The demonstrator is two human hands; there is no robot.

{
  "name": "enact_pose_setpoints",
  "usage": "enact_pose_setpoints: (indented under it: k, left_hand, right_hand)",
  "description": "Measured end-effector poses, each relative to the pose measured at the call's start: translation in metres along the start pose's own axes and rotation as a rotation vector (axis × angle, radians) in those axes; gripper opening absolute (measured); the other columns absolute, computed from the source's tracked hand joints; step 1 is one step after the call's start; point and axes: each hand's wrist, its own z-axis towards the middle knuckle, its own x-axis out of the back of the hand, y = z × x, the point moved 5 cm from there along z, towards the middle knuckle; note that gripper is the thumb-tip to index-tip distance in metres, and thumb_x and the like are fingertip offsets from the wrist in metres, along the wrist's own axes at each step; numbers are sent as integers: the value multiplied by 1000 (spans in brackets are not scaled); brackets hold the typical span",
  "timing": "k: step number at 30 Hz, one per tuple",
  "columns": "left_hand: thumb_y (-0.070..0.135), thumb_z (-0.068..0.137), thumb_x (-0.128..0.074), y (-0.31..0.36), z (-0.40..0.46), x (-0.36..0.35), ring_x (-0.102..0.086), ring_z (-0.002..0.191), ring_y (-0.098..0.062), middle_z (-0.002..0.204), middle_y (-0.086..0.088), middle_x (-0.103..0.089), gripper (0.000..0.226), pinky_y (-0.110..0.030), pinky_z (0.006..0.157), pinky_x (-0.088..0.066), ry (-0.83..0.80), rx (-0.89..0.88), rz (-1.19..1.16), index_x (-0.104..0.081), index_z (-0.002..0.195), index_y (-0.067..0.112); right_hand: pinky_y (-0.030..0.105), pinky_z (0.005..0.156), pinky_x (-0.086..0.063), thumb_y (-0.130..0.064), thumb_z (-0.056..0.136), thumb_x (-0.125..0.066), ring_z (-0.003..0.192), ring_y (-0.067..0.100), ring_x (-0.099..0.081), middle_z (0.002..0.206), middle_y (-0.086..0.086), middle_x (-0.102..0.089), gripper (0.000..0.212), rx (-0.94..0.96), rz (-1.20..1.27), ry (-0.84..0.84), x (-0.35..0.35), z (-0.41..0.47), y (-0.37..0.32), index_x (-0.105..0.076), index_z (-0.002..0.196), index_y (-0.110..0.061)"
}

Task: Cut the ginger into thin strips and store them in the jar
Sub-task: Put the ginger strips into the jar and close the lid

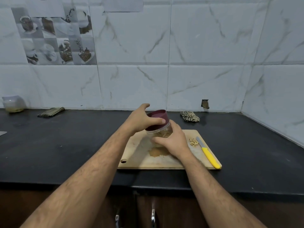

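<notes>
The right hand (pixel 172 142) hides much of the jar (pixel 162 133); a metal object (pixel 3 133) is cut off at the frame's left edge.

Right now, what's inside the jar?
Through the clear jar, pale brown ginger strips show in its upper part. The right hand wraps the lower part and the maroon lid covers the mouth, so the fill level is hidden.

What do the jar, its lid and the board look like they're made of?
Jar: clear, probably plastic; the ginger shows through its wall. Lid: opaque maroon with a smooth matte look, likely plastic. Board: pale wood, going by its tan colour and worn, stained surface; bamboo is possible.
</notes>
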Motion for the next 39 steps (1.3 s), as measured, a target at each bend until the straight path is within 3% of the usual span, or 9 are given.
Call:
enact_pose_setpoints:
  k: [3, 8, 13, 17, 21, 25, 29, 33, 39]
  left_hand:
    - [27, 68, -86, 2, -3, 0, -60, 112, -13, 137, -6, -51, 107, -29, 90, -54, -196, -100, -180, -22, 154, 30]
    - [58, 61, -78, 4, -4, -3, -41, 133, -13, 148, -2, -36, 114, -30, 104, -41, -88, -145, -131, -18, 155, 33]
    - [55, 52, -85, -4, -2, -1, -58, 114, -15, 124, -1, -49, 127, -32, 100, -48, 9, -114, -224, -15, 155, 35]
    - [41, 56, -85, -7, -1, 0, -61, 118, -19, 135, -6, -54, 122, -36, 102, -50, -84, -115, -439, -14, 154, 37]
    - [29, 84, -75, -5, -3, -7, -46, 130, -13, 149, -4, -41, 97, -25, 97, -39, -28, -104, -404, -11, 157, 32]
    - [48, 78, -78, -3, -6, -17, -54, 119, -10, 130, 2, -54, 109, -25, 98, -39, 60, -95, -289, -5, 158, 29]
    - [38, 70, -88, -1, -5, -17, -63, 109, -11, 120, 3, -60, 118, -29, 97, -49, 70, -98, -304, -8, 157, 34]
    - [36, 61, -85, 0, -3, -7, -69, 103, -17, 121, -7, -63, 115, -31, 93, -52, -147, -120, -452, -16, 154, 38]
    - [33, 67, -79, -16, -7, 1, -59, 119, -15, 125, -1, -59, 91, -35, 105, -46, 11, -93, -428, -36, 147, 26]
  right_hand:
    - [36, 89, -57, -40, 52, -91, 101, 11, -68, 107, -5, -72, 72, -67, 317, -140, 0, -4, 5, -60, 117, -28]
    - [28, 82, -57, -14, 68, -90, 101, 14, -69, 108, 0, -73, 61, -79, 425, -151, -4, -7, -1, -58, 120, -18]
    - [33, 84, -58, -14, 69, -90, 99, 13, -70, 108, 1, -73, 58, -72, 453, -145, -4, -7, -1, -59, 118, -19]
    - [31, 82, -58, -23, 66, -90, 103, 15, -69, 112, 1, -72, 66, -73, 487, -132, -1, -7, 1, -57, 124, -19]
    - [28, 79, -57, -33, 62, -91, 98, 7, -67, 106, -7, -70, 61, -60, 340, -13, 3, -7, 1, -58, 114, -31]
    - [28, 79, -54, -53, 49, -85, 98, 6, -61, 106, -10, -63, 66, -39, 146, 99, 4, -3, -1, -58, 107, -34]
    - [21, 74, -51, -35, 61, -90, 97, 7, -65, 105, -8, -68, 60, -29, 255, -3, 3, -6, -5, -59, 112, -28]
    - [33, 86, -57, -33, 65, -87, 107, 16, -68, 115, 1, -71, 71, -58, 539, -205, -1, -7, -1, -57, 127, -19]
    - [24, 78, -55, -29, 66, -91, 97, 6, -68, 104, -7, -72, 59, -67, 358, -9, 3, -6, 1, -59, 115, -27]
